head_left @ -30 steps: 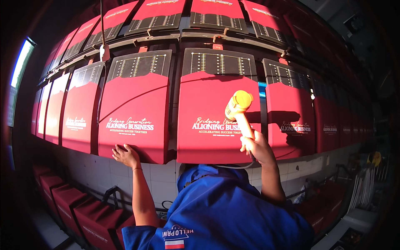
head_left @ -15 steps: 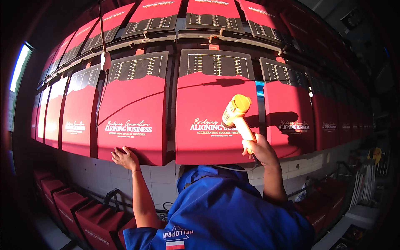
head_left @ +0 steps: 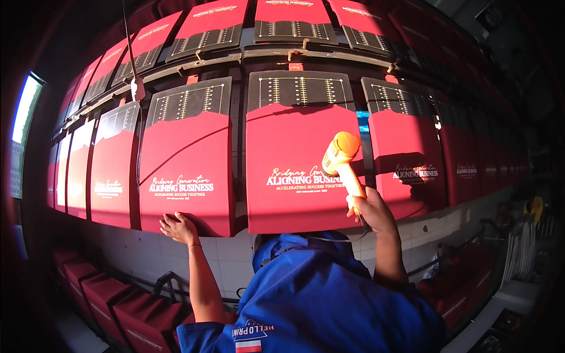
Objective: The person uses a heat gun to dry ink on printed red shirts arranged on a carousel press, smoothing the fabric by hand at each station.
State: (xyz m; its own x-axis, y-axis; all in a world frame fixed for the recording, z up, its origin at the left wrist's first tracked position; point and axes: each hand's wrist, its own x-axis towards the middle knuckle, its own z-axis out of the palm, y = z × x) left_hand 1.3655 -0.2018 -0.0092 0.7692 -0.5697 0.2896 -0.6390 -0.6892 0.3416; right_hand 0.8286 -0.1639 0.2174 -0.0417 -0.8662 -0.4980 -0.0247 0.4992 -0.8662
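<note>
My right hand [head_left: 373, 209] is closed around the handle of a yellow-orange hair dryer [head_left: 342, 150]. Its head is held over a red fabric panel [head_left: 300, 141] with white and gold lettering, laid on a black board [head_left: 300, 87] with marked scales. Whether the dryer touches the cloth I cannot tell. Fingers extended, my left hand [head_left: 180, 228] rests at the lower edge of the neighbouring red panel [head_left: 185, 147] and holds nothing. A cord hangs below the dryer, partly hidden by my hand and blue shirt.
More red panels on boards form a curved row to both sides, with another row [head_left: 297, 23] beyond a metal rail [head_left: 271, 53]. A dark cable with a white connector [head_left: 137, 89] hangs at left. Red fabric-covered boards [head_left: 106, 294] stand low behind me at left.
The dryer's head has shifted slightly to the right and tipped a little. The panels sit slightly differently in view. My left hand stays at the same panel's edge.
</note>
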